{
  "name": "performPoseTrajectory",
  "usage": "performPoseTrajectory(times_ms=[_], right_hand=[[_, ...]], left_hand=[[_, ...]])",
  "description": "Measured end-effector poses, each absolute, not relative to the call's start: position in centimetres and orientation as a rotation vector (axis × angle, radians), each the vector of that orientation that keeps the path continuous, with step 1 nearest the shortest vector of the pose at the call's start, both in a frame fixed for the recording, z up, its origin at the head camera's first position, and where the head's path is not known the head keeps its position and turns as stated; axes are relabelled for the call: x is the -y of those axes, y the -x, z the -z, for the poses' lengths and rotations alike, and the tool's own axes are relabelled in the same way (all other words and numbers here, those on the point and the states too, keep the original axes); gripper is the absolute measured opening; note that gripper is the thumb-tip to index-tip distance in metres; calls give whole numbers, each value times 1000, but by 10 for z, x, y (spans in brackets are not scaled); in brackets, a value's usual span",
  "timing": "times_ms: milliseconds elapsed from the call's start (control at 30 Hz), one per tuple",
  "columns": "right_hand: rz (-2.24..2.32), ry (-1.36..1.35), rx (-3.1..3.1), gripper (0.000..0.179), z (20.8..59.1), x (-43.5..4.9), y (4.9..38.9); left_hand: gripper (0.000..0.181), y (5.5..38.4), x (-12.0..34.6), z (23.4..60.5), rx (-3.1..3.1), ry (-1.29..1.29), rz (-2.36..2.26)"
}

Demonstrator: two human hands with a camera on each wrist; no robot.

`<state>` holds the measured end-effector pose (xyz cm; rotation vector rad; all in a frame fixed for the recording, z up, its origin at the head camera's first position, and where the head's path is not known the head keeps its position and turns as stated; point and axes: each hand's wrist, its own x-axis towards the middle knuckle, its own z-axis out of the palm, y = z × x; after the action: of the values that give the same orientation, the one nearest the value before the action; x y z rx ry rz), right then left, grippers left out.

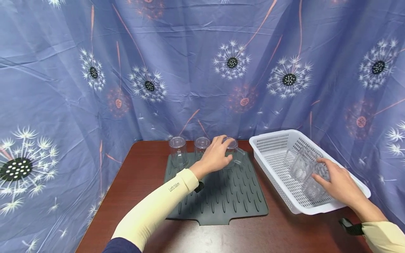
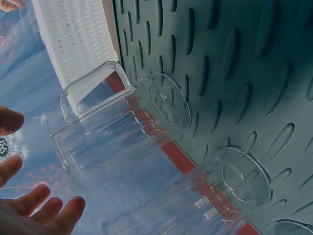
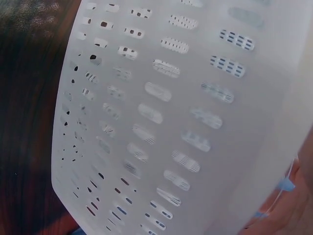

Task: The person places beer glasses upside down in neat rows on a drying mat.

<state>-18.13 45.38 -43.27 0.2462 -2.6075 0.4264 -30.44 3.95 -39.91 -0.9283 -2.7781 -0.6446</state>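
Observation:
Three clear glass mugs stand upside down along the back of a dark drying mat: a left mug (image 1: 178, 153), a middle mug (image 1: 200, 146) and a right mug (image 1: 232, 154). My left hand (image 1: 216, 154) is beside the right mug. In the left wrist view, its spread fingers (image 2: 44, 208) are apart from that mug (image 2: 98, 137). Over the near right part of a white basket, my right hand (image 1: 340, 181) curls thumb and forefinger around a tilted glass mug (image 1: 313, 188). The right wrist view mostly hides this grip behind the basket wall (image 3: 195, 98).
The white perforated basket (image 1: 272, 175) stands right of the drying mat (image 1: 218, 196). Another glass mug (image 1: 300, 167) lies inside it. Brown tabletop (image 1: 136, 175) surrounds the mat, and a blue dandelion-print curtain (image 1: 190, 70) hangs behind and at both sides.

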Motion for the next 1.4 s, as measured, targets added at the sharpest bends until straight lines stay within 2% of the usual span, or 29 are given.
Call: performPoseTrajectory(times_ms=[333, 833, 1400], right_hand=[[-423, -239, 2590, 46, 434, -458, 179], [-403, -251, 2625, 48, 431, -458, 177], [-407, -301, 2646, 43, 431, -457, 179]], left_hand=[[56, 283, -30, 401, 2762, 997, 702], [55, 260, -16, 408, 2799, 1096, 678], [55, 241, 5, 428, 2956, 1093, 757]])
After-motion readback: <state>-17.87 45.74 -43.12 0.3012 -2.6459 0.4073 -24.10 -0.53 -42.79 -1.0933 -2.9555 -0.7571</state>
